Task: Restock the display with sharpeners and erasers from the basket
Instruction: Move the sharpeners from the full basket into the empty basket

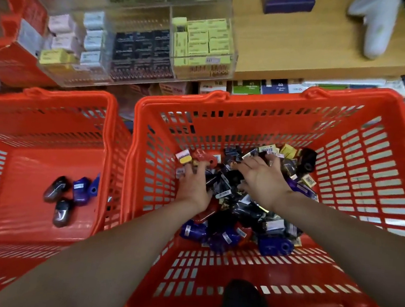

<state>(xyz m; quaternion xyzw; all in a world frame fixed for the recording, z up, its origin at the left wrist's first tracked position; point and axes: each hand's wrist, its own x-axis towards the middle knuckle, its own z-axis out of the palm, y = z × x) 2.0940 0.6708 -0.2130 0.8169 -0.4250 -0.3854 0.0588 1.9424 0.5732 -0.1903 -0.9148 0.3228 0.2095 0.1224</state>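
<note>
Both hands reach into a red basket (375, 183) holding a heap of sharpeners and erasers (236, 205) at its far middle. The left hand (192, 185) rests on the heap's left side, fingers extended toward a red sharpener (204, 159) and a small yellow-and-white eraser (183, 157); whether they pinch anything cannot be told. The right hand (262, 177) lies flat on the heap, fingers spread. A second red basket (53, 106) to the left holds a few sharpeners (70, 197). Beyond the baskets, a clear display case (142, 47) holds boxed stock in compartments.
</note>
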